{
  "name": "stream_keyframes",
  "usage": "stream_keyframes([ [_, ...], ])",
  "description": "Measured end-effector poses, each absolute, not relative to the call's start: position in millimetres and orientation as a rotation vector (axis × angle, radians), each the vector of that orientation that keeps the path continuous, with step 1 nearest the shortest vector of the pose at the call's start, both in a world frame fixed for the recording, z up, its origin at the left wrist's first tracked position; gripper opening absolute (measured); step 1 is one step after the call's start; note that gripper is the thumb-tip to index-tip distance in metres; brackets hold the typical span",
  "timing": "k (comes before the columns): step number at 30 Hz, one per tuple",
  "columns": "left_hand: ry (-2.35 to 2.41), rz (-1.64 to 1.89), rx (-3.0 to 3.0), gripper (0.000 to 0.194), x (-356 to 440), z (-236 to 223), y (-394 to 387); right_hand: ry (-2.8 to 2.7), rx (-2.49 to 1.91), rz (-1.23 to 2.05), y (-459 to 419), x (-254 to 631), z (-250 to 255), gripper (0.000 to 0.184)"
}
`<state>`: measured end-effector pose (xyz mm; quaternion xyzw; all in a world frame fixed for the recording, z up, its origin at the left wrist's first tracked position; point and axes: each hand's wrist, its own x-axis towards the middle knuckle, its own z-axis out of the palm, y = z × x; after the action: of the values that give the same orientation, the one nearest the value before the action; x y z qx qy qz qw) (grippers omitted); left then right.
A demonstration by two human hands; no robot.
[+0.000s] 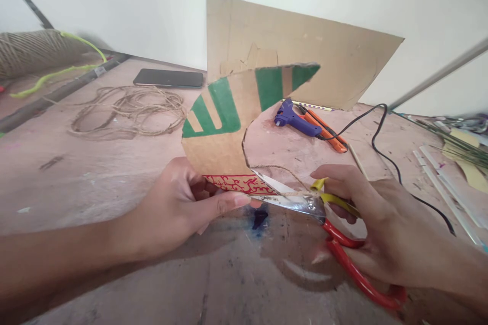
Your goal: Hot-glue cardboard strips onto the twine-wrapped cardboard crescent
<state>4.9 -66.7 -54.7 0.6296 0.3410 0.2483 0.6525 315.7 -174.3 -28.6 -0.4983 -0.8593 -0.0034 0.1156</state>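
Left hand (186, 198) pinching, thumb (223, 205) extended, right hand (387, 228) curled

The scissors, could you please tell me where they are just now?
In the head view, the scissors are right of centre in the right hand, blades open beside the striped cardboard held by the left hand.

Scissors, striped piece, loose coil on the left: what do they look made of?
Scissors: shiny, reflective blades, likely steel; glossy red handle, probably plastic. Striped piece: matte brown sheet with rough edges, probably cardboard; its green stripes look painted. Coil: dull tan, thin strands, likely jute-like twine, exact fibre unclear.
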Motion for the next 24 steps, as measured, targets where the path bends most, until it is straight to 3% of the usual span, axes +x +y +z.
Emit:
stream_keyframes([
  [13, 0.855, 0.476, 1.51, 0.04, 2.8, -54.2, -64.2, -2.524, -1.448, -0.087, -174.9, 321.7, -32.7, 0.054],
  [24, 0.723, 0.629, 1.438, 0.021, 4.5, -60.9, -69.1, -2.582, -1.379, -0.182, -171.4, 313.8, -33.9, 0.052],
])
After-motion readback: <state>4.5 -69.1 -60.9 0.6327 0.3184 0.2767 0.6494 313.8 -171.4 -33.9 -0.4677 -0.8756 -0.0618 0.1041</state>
